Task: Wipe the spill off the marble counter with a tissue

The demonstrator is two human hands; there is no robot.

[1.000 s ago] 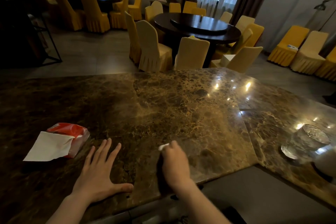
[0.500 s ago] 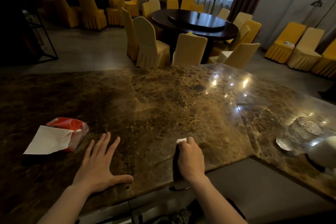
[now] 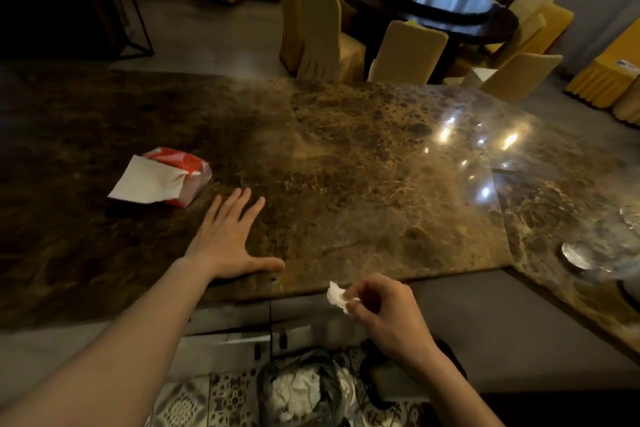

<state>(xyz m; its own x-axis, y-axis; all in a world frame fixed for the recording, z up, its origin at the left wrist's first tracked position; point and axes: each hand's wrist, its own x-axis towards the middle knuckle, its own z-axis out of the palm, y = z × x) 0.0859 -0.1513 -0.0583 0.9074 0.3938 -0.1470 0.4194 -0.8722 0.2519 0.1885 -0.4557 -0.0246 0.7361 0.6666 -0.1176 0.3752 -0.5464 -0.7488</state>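
One crumpled white tissue (image 3: 337, 295) sits pinched in the right hand (image 3: 388, 314), low centre of the frame, just off the marble counter (image 3: 363, 184) edge. Left of it, the left hand (image 3: 227, 241) lies flat and open on the counter, near a red tissue pack (image 3: 173, 175).

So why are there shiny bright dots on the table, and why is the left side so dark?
In the head view, the bright dots are glare: lights reflecting off the polished marble counter; the counter's left part gets little light, so it fades almost black; the glass at the right edge looks smeared and blurry; the wide lens bends the counter's edges.
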